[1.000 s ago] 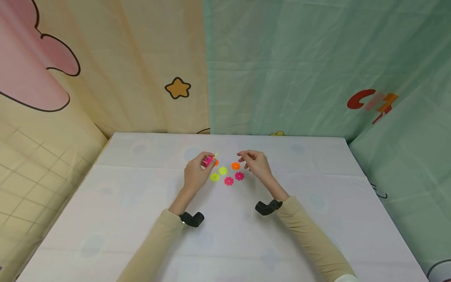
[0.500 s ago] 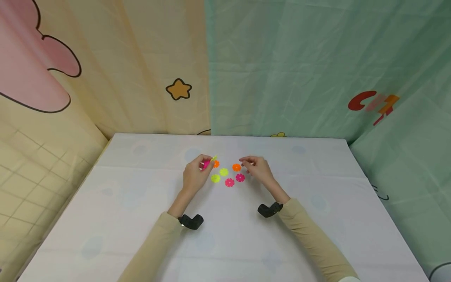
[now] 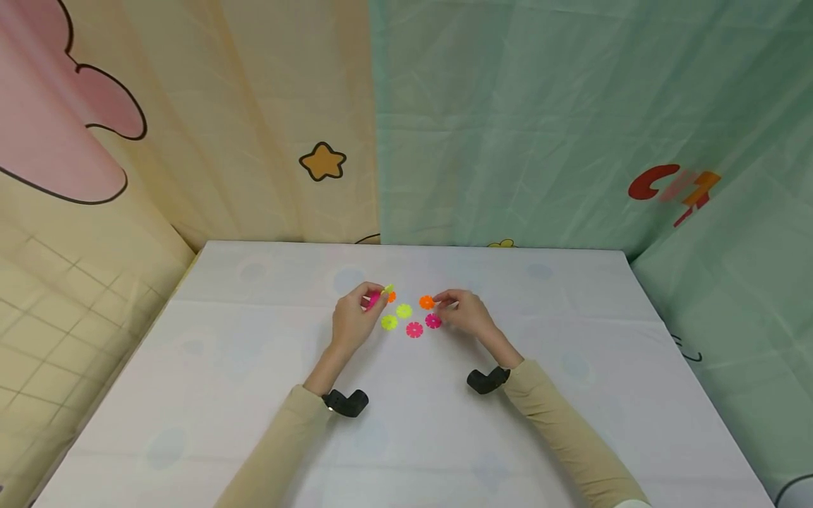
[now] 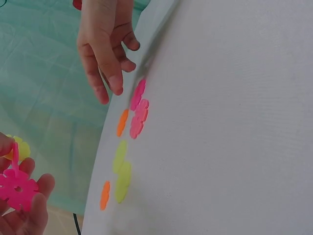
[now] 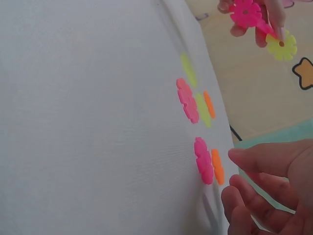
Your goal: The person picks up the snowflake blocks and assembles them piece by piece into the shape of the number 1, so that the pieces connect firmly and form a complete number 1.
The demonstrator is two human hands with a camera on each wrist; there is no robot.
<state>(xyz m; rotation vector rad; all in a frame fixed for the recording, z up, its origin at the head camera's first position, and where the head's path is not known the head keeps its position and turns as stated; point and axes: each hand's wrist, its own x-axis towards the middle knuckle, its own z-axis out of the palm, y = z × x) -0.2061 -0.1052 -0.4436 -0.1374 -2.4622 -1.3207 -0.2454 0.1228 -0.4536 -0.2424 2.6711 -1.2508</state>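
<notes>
Head view showed, nearest on the white cloth-covered table point(image 3: 406, 437), 2 pink, notched, flower-shaped plastic discs point(image 3: 414, 329), with 2 yellow-green flower-shaped discs point(image 3: 389, 322) to their left. Beyond, the right hand point(image 3: 466, 312) had its thumb and fingers apart just beside 1 orange flower-shaped disc point(image 3: 426, 302); the left hand point(image 3: 353, 316) pinched a joined pink-and-yellow cluster of discs point(image 5: 245, 13) near 1 other orange disc point(image 3: 392, 297), far left.

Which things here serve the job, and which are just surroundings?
Likely job:
pink flower-shaped plastic pieces and yellow flower piece, in the left hand
loose orange pieces, lime pieces, pink pieces

Surroundings:
white tablecloth
beige-green printed fabric backdrop
black wrist devices
</notes>
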